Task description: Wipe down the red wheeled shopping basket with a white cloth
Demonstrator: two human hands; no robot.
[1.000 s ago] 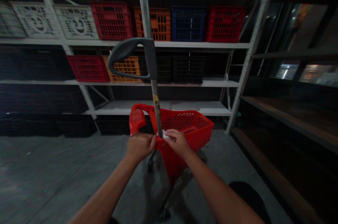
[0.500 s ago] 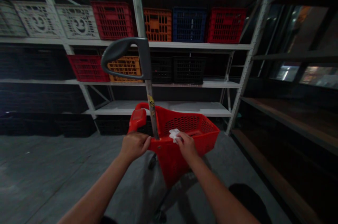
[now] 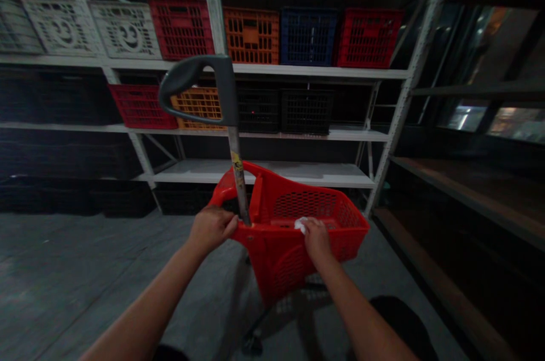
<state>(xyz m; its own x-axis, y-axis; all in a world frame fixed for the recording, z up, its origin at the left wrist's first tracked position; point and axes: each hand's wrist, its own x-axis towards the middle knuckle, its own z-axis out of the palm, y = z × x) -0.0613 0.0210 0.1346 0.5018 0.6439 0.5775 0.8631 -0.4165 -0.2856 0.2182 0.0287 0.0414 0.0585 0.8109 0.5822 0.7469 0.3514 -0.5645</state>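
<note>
A red plastic shopping cart (image 3: 276, 259) stands on the floor before me, with a perforated basket and a black caster at its base. My left hand (image 3: 212, 229) is wrapped round the cart's red frame near its handle end. In my right hand (image 3: 317, 239) is a crumpled white tissue (image 3: 300, 225), against the near rim of the basket. From the cart rises a worn metal pole (image 3: 239, 179) with a yellow sticker. A grey looped handle (image 3: 229, 91) is fixed to the pole above my left hand.
Behind the cart, a white metal rack (image 3: 264, 171) bears red, orange, blue, white and black crates, among them an orange crate (image 3: 251, 37) and a blue crate (image 3: 309, 37). A brown-edged shelf (image 3: 468, 193) runs along the right. Grey concrete floor (image 3: 85, 276) lies at left.
My right hand has slid right along the basket rim with the tissue. The cart has turned slightly, its basket end shifting right and its pole left. My left hand keeps its hold.
</note>
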